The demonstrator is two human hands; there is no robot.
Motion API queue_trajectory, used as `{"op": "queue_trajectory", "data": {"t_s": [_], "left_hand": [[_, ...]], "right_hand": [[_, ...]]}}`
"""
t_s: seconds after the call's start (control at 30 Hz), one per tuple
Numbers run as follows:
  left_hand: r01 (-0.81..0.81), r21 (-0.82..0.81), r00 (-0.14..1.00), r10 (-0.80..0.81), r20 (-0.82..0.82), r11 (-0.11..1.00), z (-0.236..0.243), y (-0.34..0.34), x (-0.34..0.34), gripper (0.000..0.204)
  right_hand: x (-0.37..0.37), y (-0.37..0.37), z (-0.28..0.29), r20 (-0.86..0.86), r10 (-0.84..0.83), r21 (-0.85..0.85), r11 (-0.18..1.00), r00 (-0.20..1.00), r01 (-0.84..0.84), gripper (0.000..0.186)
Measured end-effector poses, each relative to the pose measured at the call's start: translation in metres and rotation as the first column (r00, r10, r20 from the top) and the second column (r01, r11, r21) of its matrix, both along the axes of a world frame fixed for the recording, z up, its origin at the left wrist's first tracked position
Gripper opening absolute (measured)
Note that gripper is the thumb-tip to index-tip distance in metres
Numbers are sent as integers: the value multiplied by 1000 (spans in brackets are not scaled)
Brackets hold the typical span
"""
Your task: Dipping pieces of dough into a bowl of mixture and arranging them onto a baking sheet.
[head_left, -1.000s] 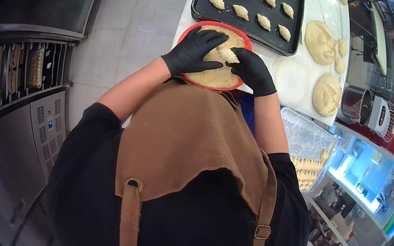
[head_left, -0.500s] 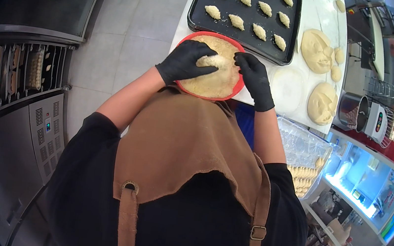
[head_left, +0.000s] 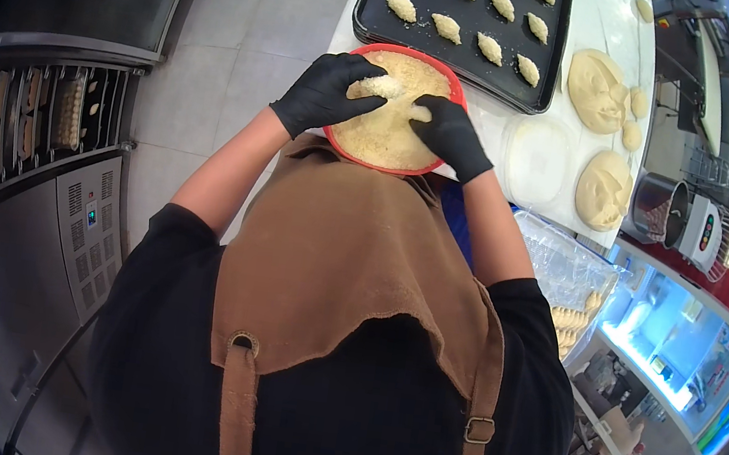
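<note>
A red bowl (head_left: 460, 93) full of pale crumbs (head_left: 385, 143) sits at the table's near edge, against my apron. In its left half, my left hand (head_left: 327, 92), in a black glove, holds a crumb-coated dough piece (head_left: 381, 88) between thumb and fingers. My right hand (head_left: 452, 136), gloved alike, reaches into the bowl's right side. Its fingers and thumb curl around a small pale clump of crumbs (head_left: 419, 113). Just beyond the bowl lies a black baking tray (head_left: 417, 41) with rows of pointed, crumb-coated dough pieces (head_left: 446, 27).
Right of the tray, two large dough masses (head_left: 604, 190) and several small dough balls (head_left: 632, 136) rest on the white table (head_left: 496, 139). A clear, pale round-cornered container (head_left: 534, 162) stands near the bowl. Below the table edge, a plastic-covered tray (head_left: 568, 323) holds shaped dough. Tray racks (head_left: 38, 116) stand far left.
My right hand has moved left and down from the bowl's rim into the crumbs. My left hand has shifted slightly up and left with the dough piece.
</note>
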State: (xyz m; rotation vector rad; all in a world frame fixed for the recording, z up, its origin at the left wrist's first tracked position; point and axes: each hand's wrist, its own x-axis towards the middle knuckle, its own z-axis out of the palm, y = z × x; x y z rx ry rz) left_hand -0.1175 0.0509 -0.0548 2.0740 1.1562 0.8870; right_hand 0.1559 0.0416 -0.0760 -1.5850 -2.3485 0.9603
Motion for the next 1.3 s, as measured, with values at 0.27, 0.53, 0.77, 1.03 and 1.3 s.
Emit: {"op": "queue_trajectory", "data": {"t_s": [0.27,0.53,0.77,1.03,1.3], "left_hand": [[63,4,993,-63,-102,998,-1,-2,7,34],[247,50,764,-163,-624,968,52,23,8,34],[243,17,970,-242,-19,970,26,19,-3,36],[116,-94,973,-94,213,989,8,5,37,71],[137,98,938,-97,-333,986,-12,-22,51,77]], "right_hand": [[-17,11,102,-245,-77,-63,996,966,64,32],[-3,8,81,-276,-251,-148,965,928,217,29],[-5,-2,47,-478,-434,-398,882,764,252,30],[3,18,53,-531,-724,-805,593,441,3,26],[109,186,62,-625,-755,-743,653,198,146,21]]}}
